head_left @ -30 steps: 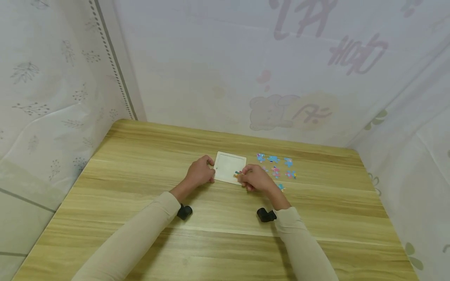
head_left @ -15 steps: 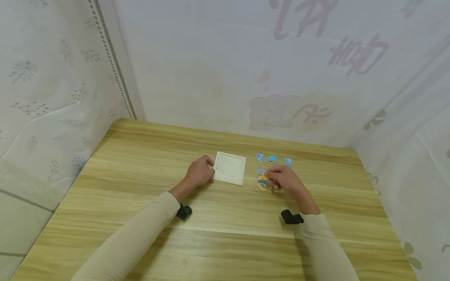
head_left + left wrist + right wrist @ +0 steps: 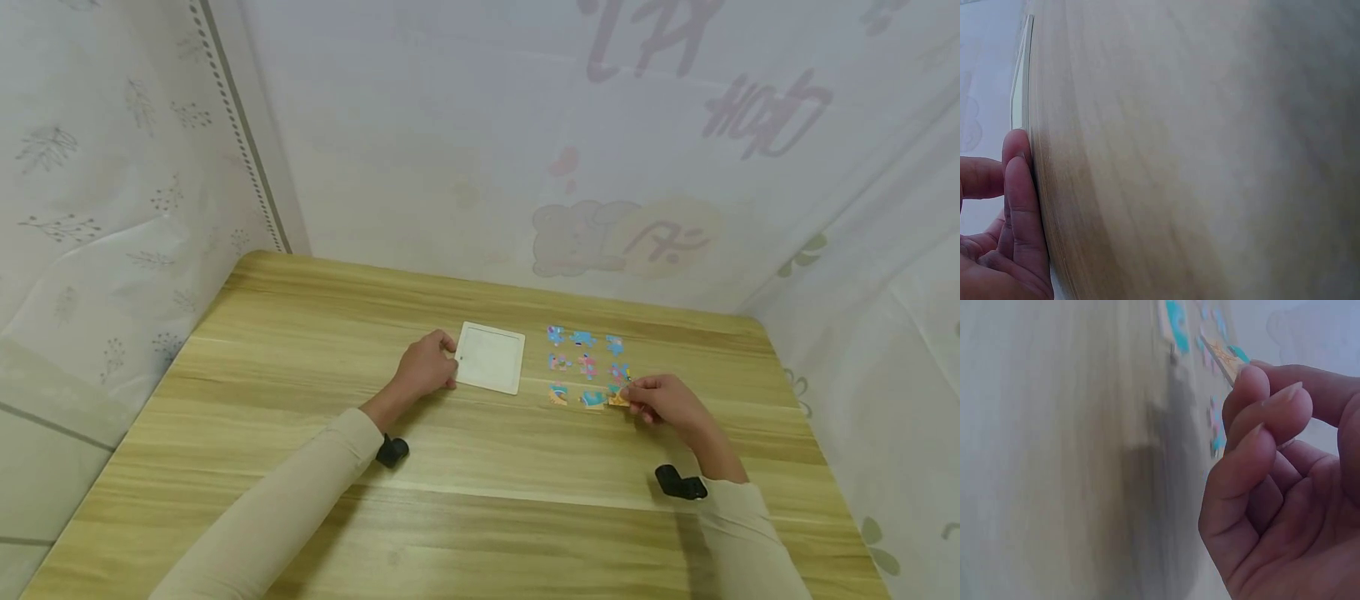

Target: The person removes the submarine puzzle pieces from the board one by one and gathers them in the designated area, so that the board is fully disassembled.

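Note:
A shallow, pale puzzle tray [image 3: 491, 360] with a raised rim lies on the table. My left hand [image 3: 427, 364] holds it at its left edge; in the left wrist view, the fingertips [image 3: 1017, 142] meet the end of the thin board. To the right, my right hand [image 3: 663, 402] pinches a jigsaw piece [image 3: 1225, 359] between thumb and fingers, orange with a bit of teal. In the head view this piece sits at the lower right corner of rows of loose jigsaw pieces, beside a teal and orange piece [image 3: 592, 400]. The right wrist view shows the held piece tilted.
Blue pieces [image 3: 582, 338] form the far row and pink ones [image 3: 588, 365] the middle row, with small gaps between them. A rainbow piece [image 3: 558, 394] lies at the near left. Patterned cloth walls [image 3: 420, 167] stand behind and beside the wooden table [image 3: 480, 500].
My right hand has moved right from the tray's lower right corner, past the loose pieces to their near right corner, with the orange piece. The left hand has stayed at the tray.

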A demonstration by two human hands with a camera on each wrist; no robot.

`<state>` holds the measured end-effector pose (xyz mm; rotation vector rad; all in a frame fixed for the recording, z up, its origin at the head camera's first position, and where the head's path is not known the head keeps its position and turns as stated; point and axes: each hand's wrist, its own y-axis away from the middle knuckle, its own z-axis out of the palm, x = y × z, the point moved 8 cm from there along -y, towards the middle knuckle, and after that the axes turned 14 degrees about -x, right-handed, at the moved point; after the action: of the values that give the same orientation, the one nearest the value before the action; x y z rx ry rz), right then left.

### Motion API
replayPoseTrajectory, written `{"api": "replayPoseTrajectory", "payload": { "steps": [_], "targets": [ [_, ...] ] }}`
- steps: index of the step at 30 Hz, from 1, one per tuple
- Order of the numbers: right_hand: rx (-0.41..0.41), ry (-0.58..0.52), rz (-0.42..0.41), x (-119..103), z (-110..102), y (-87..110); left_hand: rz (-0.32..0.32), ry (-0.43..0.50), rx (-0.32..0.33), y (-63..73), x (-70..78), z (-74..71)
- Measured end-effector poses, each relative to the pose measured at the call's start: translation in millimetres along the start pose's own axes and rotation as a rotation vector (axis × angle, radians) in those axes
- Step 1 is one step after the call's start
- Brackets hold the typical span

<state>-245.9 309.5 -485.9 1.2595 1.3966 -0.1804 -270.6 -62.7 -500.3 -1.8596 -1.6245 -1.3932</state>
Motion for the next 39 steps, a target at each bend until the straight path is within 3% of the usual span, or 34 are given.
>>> {"api": "replayPoseTrajectory", "payload": {
  "steps": [9, 20, 39],
  "targets": [
    [0.014, -0.016, 0.069, 19.7, -9.8, 6.7, -0.001, 0.003, 0.001, 1.0, 0.8, 0.7],
    [0.069, -0.014, 0.134, 21.3, -7.2, 3.9, 0.007, 0.054, -0.011, 1.0, 1.7, 2.0],
    [0.086, -0.027, 0.133, 23.7, -8.3, -2.3, -0.015, 0.107, 0.003, -0.8, -3.6, -0.3]
  ]
}}
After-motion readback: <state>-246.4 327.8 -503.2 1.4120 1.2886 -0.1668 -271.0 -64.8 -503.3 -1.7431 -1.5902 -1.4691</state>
